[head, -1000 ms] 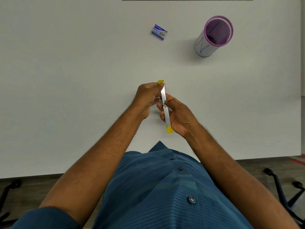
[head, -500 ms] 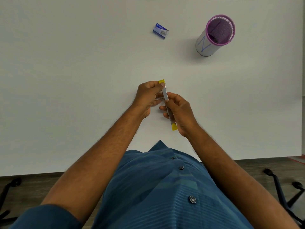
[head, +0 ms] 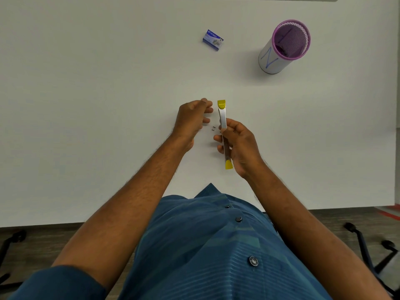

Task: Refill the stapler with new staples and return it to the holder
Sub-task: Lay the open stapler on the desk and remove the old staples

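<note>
My right hand (head: 240, 146) grips a slim metal stapler (head: 223, 120) with yellow ends, held open and lengthwise above the white table (head: 86, 105). Just left of the stapler's far yellow tip, my left hand (head: 191, 120) hovers with loosely curled fingers and holds nothing that I can see. A tiny dark bit of staples (head: 213, 128) lies on the table between the two hands. The blue staple box (head: 213, 40) lies farther back. A purple-rimmed mesh holder (head: 284, 46) stands upright at the back right.
The table's near edge runs just before my body. Chair legs (head: 368, 241) and floor show beyond it at the lower right and lower left.
My left hand has let go of the stapler's far end and drawn slightly left. A small piece of staples now lies on the table between the hands.
</note>
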The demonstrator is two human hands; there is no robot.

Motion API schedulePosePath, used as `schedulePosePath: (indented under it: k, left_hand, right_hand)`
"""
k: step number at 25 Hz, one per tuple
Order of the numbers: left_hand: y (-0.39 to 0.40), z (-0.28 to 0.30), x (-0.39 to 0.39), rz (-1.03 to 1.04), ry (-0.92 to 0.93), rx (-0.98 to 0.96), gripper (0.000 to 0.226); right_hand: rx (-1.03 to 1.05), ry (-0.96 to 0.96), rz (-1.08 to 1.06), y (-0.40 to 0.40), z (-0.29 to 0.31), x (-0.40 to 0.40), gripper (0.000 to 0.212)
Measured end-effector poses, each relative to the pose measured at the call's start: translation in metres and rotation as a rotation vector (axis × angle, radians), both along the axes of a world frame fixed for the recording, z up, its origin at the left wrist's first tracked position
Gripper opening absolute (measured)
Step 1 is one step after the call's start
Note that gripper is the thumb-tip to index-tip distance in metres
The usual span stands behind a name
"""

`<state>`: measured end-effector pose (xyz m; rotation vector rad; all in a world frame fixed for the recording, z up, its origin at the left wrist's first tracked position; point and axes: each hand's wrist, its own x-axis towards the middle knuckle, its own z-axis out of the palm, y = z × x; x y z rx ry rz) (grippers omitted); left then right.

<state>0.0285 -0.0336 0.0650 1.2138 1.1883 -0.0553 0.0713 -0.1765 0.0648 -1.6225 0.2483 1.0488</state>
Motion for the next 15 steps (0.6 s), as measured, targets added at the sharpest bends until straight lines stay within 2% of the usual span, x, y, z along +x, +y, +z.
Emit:
schedulePosePath:
  k: [6, 9, 12, 15]
  left_hand:
    - [0.000, -0.006, -0.003, 0.127, -0.006, 0.014, 0.017]
    - [0.001, -0.008, -0.006, 0.149, -0.001, 0.029, 0.022]
    - [0.000, -0.007, -0.009, 0.140, -0.033, 0.029, 0.025]
    - [-0.003, -0.003, -0.011, 0.069, -0.058, 0.026, 0.027]
  right_hand:
    - [0.135, 0.205, -0.142, -0.001, 0.003, -0.001, 0.025]
    - [0.168, 0.238, -0.172, -0.001, 0.004, 0.000, 0.021]
    - [0.150, 0.228, -0.163, -0.002, 0.005, 0.000, 0.026]
    - [0.163, 0.219, -0.169, -0.004, 0.005, -0.002, 0.016]
